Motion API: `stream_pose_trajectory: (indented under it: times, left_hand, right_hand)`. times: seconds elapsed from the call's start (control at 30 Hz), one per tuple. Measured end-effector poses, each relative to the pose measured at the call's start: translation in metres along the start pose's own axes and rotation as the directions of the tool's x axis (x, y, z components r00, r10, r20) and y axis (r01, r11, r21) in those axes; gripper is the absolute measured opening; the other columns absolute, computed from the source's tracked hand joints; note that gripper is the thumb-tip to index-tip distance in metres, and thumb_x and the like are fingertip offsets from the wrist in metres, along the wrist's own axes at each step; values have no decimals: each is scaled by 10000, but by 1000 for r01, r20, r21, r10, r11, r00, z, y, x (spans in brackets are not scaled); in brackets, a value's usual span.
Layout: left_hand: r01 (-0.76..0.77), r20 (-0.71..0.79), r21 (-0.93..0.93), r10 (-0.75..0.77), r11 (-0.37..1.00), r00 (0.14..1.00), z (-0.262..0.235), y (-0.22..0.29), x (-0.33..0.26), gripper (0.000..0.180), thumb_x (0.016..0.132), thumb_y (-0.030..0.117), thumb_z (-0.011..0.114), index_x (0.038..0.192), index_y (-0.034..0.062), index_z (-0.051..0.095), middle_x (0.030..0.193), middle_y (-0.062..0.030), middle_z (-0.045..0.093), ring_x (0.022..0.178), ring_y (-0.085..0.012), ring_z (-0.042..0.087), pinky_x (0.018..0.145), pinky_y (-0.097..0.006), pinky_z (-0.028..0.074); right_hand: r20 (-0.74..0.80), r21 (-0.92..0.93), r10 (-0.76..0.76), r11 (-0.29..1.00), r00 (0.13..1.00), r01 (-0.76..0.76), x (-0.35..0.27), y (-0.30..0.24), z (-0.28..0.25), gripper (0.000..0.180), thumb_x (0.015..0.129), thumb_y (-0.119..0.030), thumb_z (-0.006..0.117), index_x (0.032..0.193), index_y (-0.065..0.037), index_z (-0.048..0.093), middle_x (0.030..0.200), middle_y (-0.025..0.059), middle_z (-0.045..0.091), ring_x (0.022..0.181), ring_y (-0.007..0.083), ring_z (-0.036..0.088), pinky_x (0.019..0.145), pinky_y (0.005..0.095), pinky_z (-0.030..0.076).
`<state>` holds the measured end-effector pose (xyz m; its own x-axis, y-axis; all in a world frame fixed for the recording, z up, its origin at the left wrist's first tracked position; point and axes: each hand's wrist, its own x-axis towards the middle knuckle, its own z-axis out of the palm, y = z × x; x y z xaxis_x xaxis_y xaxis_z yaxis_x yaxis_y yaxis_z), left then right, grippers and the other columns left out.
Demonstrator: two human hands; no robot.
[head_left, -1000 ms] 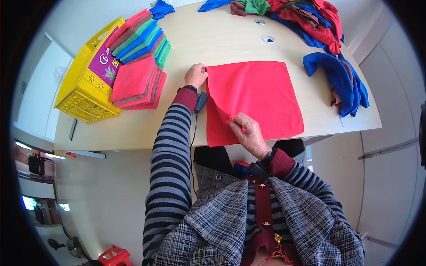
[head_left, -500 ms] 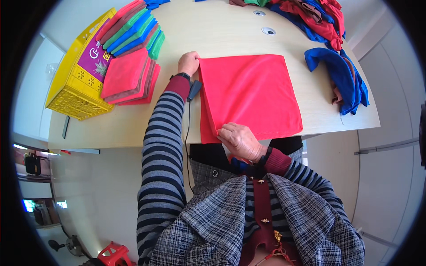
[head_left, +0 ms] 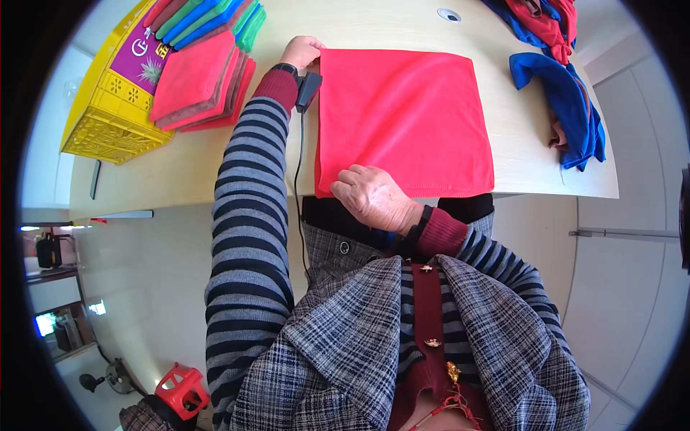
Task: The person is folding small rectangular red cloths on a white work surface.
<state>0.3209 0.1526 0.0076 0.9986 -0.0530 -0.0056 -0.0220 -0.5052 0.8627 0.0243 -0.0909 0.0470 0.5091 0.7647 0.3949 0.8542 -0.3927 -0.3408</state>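
Observation:
A red cloth [head_left: 410,122] lies folded and spread nearly square on the table in front of me, with soft creases across its top layer. At its far left corner, my left hand [head_left: 302,52] is closed, pinching the edge between thumb and fingers. My right hand [head_left: 375,197] is at the near left corner, its fingers curled down onto the cloth; the fingertips are partly hidden under the hand. A black device [head_left: 308,92] with a cable sits at my left wrist, beside the cloth's left edge.
To the left stands a yellow plastic crate [head_left: 118,129], beside a stack of folded red and brown cloths [head_left: 194,82] and a row of green, blue and brown ones [head_left: 205,21]. A crumpled blue cloth [head_left: 568,108] lies right on the table [head_left: 280,161], below a loose pile [head_left: 550,25].
My right hand has drawn the upper layer's near left corner leftward over the strip of lower layer that showed before. My left hand stays at the far corner. The whole view has shifted.

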Motion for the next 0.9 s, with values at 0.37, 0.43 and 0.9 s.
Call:
stream_pose_trajectory:
  times: [0.37, 0.43, 0.9]
  left_hand:
    - [30, -12, -118, -32, 993, 999, 13, 3, -2, 212, 830, -52, 575, 942, -5, 749, 798, -68, 711, 643, -159, 642, 587, -300, 525]
    - [2, 26, -215, 4, 977, 1000, 5, -1, -2, 204, 835, -27, 583, 955, -3, 747, 806, -77, 711, 667, -178, 664, 606, -313, 540]
    - [-476, 126, 621, 520, 623, 845, 78, 53, -236, 470, 994, 223, 592, 1393, -11, 510, 1474, -248, 465, 1385, -402, 433, 1144, -454, 377]
  right_hand:
    - [-9, -40, -35, 999, 999, 35, -10, 5, 9, 181, 866, -136, 662, 1027, -54, 671, 826, 56, 572, 818, 245, 607, 743, 368, 523]
    - [-16, -56, -37, 998, 999, 36, -11, 2, 5, 203, 868, -140, 658, 1051, -54, 674, 845, 57, 574, 837, 246, 604, 763, 370, 521]
    - [97, 104, 5, 994, 995, -15, -26, 6, -9, 273, 882, -172, 622, 1132, -70, 666, 983, 72, 597, 964, 265, 589, 857, 410, 490]
